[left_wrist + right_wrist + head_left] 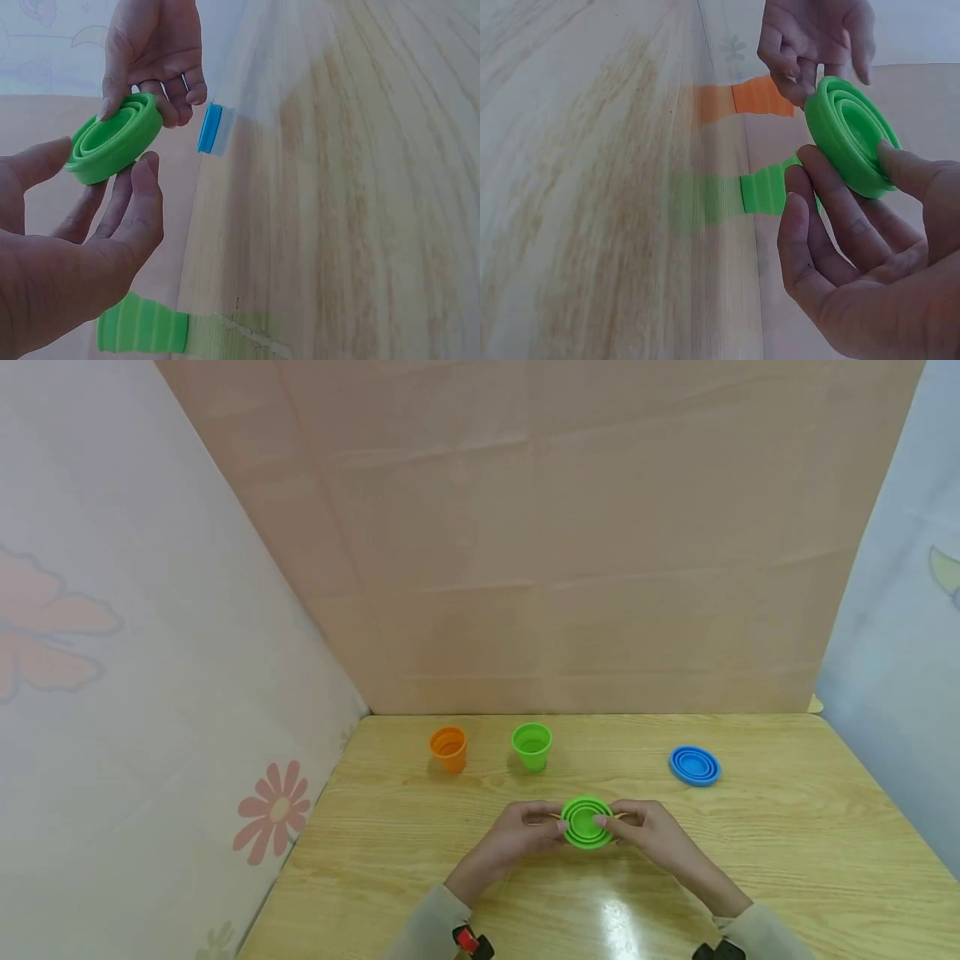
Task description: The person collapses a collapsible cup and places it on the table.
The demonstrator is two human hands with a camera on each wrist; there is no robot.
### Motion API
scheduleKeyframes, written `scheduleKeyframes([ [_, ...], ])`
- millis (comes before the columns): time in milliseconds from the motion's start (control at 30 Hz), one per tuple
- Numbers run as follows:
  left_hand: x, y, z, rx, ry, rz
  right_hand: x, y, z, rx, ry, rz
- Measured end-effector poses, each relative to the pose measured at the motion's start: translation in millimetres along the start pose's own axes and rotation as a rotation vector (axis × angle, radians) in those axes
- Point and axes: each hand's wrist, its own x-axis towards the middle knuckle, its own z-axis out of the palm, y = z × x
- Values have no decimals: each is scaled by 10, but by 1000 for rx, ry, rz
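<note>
A green collapsible cup (582,831), folded flat into nested rings, is held above the table between both hands, its hollow side tilted toward the head camera. On one side my left hand (517,835) pinches its rim, thumb on top and fingers beneath. My right hand (658,837) grips the opposite side, with the thumb (907,166) over the inner rings and the fingers under the base. Seen from the left wrist, the flattened cup (120,154) tilts between the two hands, and its underside is partly hidden by fingers.
Farther back on the wooden table (390,827) stand an orange cup (452,758) and another green cup (532,752), both expanded and upright. A blue collapsed cup (694,766) lies flat at the back right. Fabric-covered walls (570,568) border the table's back and sides.
</note>
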Motion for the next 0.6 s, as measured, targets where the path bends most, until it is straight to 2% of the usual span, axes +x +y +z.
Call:
scheduleKeyframes([
  [200,42,-38,1,34,22,9,1,16,-3,24,-16,70],
  [467,102,-57,22,-13,30,-11,-12,9,-44,46,-76,82],
  [600,116,-57,19,-32,22,-32,-11,13,-63,62,-73,99],
])
